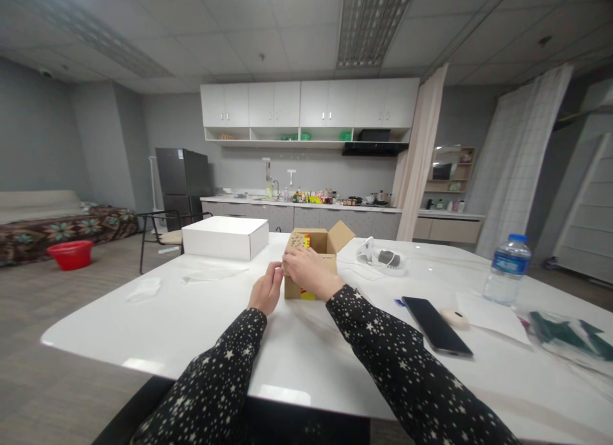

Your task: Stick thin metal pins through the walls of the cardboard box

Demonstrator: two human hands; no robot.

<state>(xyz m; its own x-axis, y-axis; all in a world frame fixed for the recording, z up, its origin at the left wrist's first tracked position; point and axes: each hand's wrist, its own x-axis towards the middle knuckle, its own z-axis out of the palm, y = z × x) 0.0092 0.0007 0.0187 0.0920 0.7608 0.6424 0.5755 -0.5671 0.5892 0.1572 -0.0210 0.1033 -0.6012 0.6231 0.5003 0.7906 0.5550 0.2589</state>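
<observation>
A small brown cardboard box (pixel 294 287) with red-and-yellow tape stands on the white table in front of me. One flap (pixel 341 235) sticks up at its right, and its top is partly open. My right hand (pixel 309 271) reaches over the box's near left corner, fingers bent down round the edge. Just left of that corner is my left hand (pixel 267 289), its fingers curled together and the tips close to the right hand's fingertips. Whatever lies between the left fingertips is too small to make out.
A white box (pixel 225 237) stands at the back left of the table (pixel 191 330). White plastic items with a cable (pixel 383 258) lie behind right. Further right are a black phone (pixel 437 325), a water bottle (pixel 508 269), paper (pixel 495 317) and a plastic bag (pixel 569 336).
</observation>
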